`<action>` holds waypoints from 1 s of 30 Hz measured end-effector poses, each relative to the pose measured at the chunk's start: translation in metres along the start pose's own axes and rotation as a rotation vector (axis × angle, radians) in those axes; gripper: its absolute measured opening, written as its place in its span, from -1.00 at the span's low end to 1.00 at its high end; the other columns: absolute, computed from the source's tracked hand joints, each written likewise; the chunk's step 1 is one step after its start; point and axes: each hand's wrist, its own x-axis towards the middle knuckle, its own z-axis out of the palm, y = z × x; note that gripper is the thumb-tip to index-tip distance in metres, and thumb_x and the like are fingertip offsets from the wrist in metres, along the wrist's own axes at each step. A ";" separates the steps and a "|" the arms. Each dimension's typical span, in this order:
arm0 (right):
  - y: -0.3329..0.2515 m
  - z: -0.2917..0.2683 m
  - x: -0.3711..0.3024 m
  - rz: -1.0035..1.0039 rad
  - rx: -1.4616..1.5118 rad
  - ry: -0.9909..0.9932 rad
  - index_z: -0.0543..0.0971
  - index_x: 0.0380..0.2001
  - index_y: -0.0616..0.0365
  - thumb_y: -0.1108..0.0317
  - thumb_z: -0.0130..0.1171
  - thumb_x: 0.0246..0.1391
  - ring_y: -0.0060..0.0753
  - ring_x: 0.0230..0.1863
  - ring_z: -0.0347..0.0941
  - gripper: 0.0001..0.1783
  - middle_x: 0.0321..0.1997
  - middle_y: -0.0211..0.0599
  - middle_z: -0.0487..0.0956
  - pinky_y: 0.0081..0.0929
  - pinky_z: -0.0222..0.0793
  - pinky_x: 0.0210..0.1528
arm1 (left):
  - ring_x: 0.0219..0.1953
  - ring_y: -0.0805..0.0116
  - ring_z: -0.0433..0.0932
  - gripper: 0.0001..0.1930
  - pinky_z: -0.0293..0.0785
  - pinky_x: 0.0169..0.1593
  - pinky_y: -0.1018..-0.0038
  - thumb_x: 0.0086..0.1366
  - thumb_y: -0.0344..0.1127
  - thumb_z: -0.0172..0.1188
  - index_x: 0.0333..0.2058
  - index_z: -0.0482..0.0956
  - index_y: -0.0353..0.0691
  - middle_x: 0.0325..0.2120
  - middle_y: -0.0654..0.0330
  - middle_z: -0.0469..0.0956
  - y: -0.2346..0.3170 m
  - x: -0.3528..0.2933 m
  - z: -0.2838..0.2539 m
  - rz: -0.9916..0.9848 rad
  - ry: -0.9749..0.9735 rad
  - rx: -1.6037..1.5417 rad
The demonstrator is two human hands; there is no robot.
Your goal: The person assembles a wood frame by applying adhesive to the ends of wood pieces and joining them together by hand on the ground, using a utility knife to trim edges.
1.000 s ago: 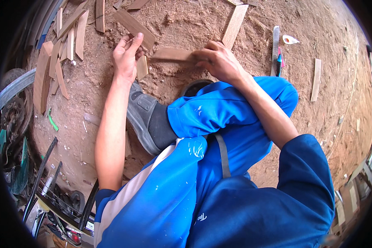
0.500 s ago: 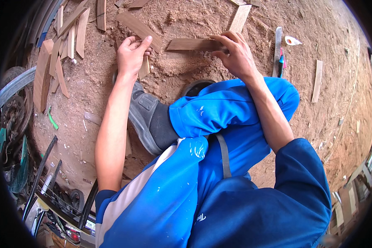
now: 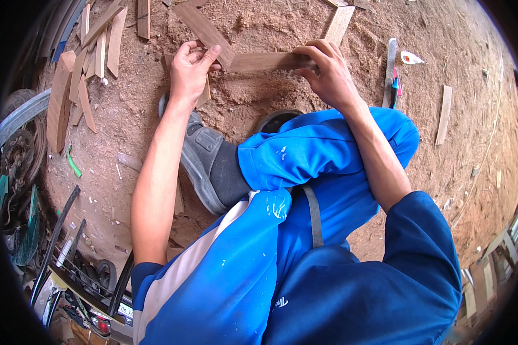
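My left hand (image 3: 191, 72) is closed, thumb and fingers pinching the near end of a brown wooden strip (image 3: 204, 30) that slants away to the upper left. My right hand (image 3: 330, 75) grips the right end of a second brown wooden strip (image 3: 259, 61), which lies crosswise. The two strips come together at their angled ends just right of my left fingertips. Beyond my right fingers, a lighter wooden strip (image 3: 339, 26) runs outward; its near end is partly hidden by that hand. Another short piece of wood (image 3: 204, 95) shows under my left wrist.
Loose wooden strips (image 3: 59, 103) pile up at the left. A flat metal blade (image 3: 389, 72), a small white glue bottle (image 3: 411, 58) and one thin strip (image 3: 444, 115) lie on the sawdust-covered ground (image 3: 443, 34) at the right. A motorcycle (image 3: 86, 287) stands lower left.
The strip in my left hand has shifted slightly right, and the small gap between it and the crosswise strip has closed. My right hand stays on its strip.
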 end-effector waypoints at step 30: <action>0.004 0.003 -0.002 0.066 0.006 0.036 0.63 -0.04 0.10 0.51 0.37 -0.06 0.01 0.07 0.44 -0.57 -0.05 -0.18 0.55 -0.14 0.41 0.16 | -0.16 0.39 0.69 -0.57 0.67 -0.05 0.49 0.26 -0.45 0.44 0.02 0.48 -0.46 -0.21 0.02 0.71 0.000 -0.002 0.001 -0.099 -0.229 -0.066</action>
